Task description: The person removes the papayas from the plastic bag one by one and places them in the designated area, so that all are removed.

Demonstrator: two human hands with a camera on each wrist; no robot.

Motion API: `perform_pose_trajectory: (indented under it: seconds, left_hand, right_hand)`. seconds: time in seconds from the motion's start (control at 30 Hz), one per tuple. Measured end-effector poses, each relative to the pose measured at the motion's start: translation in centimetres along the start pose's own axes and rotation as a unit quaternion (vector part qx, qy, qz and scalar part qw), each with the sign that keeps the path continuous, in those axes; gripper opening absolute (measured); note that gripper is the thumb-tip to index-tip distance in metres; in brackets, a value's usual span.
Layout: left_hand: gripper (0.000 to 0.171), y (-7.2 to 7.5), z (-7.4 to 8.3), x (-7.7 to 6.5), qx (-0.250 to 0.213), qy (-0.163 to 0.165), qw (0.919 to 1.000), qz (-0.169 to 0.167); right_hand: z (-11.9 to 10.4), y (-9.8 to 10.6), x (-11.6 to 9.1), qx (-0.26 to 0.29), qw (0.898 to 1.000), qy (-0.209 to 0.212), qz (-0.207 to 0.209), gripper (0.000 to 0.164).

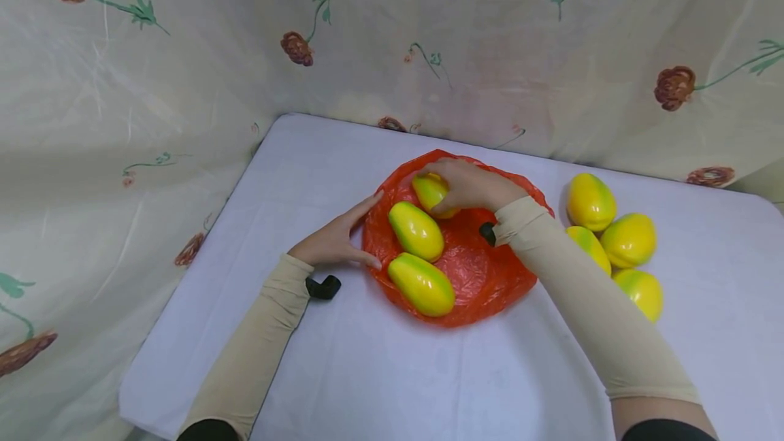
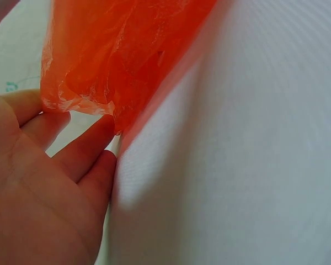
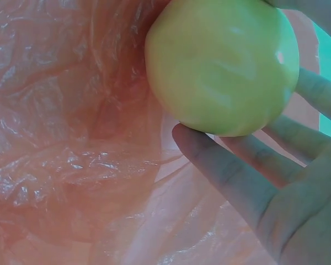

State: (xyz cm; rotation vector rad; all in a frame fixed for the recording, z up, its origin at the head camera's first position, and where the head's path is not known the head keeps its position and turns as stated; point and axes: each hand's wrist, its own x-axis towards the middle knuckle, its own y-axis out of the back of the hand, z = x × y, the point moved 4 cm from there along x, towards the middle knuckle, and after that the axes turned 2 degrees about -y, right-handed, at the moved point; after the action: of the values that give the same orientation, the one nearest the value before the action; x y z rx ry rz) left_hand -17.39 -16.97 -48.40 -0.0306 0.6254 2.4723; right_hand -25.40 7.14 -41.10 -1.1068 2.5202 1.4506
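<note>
A red plastic bag (image 1: 468, 271) lies spread wide on the table, with two glossy yellow-green mangoes in its left part, one mango (image 1: 416, 231) behind another mango (image 1: 421, 284). At the bag's far side my right hand (image 1: 474, 184) grips a third mango (image 1: 432, 190), fingers and thumb around it. The right wrist view shows this mango (image 3: 223, 66) close up against the crinkled bag. My left hand (image 1: 333, 237) rests along the bag's left edge, thumb and fingers spread. From the left wrist, its fingers (image 2: 88, 149) appear nearly straight, touching the bag's rim (image 2: 80, 102).
Several more mangoes (image 1: 629, 240) sit grouped on the table right of the bag, partly behind my right sleeve (image 1: 582, 305). A white cloth covers the table (image 1: 367, 373). Behind and to the left hangs a flower-patterned curtain (image 1: 202, 73).
</note>
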Motion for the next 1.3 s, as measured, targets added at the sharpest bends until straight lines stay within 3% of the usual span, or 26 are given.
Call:
perform_pose_trajectory:
  seconds: [0.73, 1.3]
  left_hand:
    - [0.118, 0.0, 0.0, 0.1, 0.003, -0.004, 1.0000, 0.002]
    - [0.118, 0.0, 0.1, 0.0, 0.000, 0.002, 1.0000, 0.004]
  right_hand:
    - [-0.2, 0.3, -1.4, -0.012, 0.999, 0.017, 0.029, 0.065]
    - [-0.5, 1.0, -4.7, -0.002, 0.998, 0.011, 0.057, 0.071]
